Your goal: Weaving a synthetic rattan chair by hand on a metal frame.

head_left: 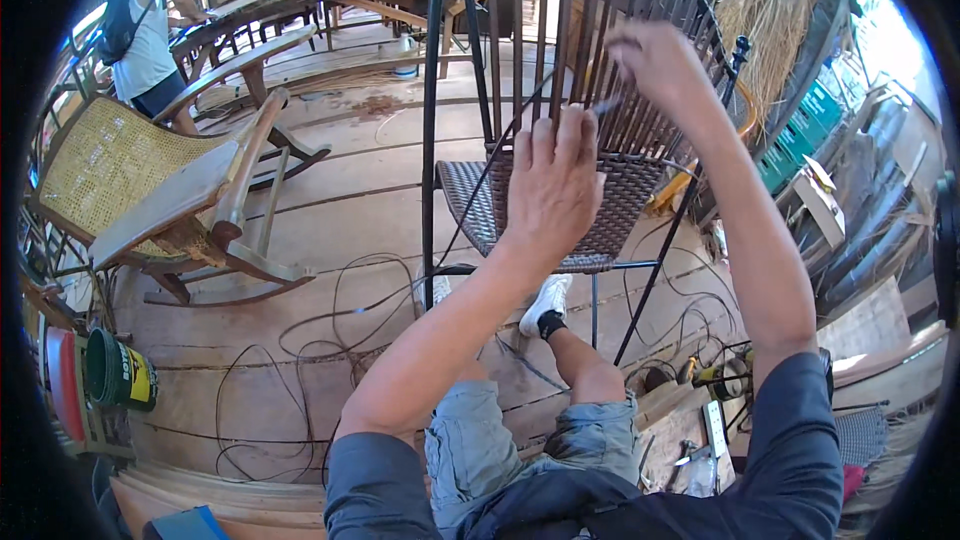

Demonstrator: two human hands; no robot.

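Note:
A dark brown woven chair [462,192] with a black metal frame stands in front of me, its back made of upright strips. My left hand [553,185] is at the lower part of the chair back, its back toward me. Its fingers point up and bend at the tips, and what they grip is hidden. Higher and to the right, my right hand [658,70] is raised with curled fingers, partly smeared by motion. A small blurred greyish piece shows between the hands; its kind is unclear. One loose dark strand slants down across the chair beside my left hand.
A wooden rocking chair with a cane seat [130,175] stands at left. Green and red buckets [122,372] sit below it. Loose dark strands [345,313] coil over the plank floor. Tools and a power strip [715,428] lie at lower right. Another person [145,35] works at a far-left bench.

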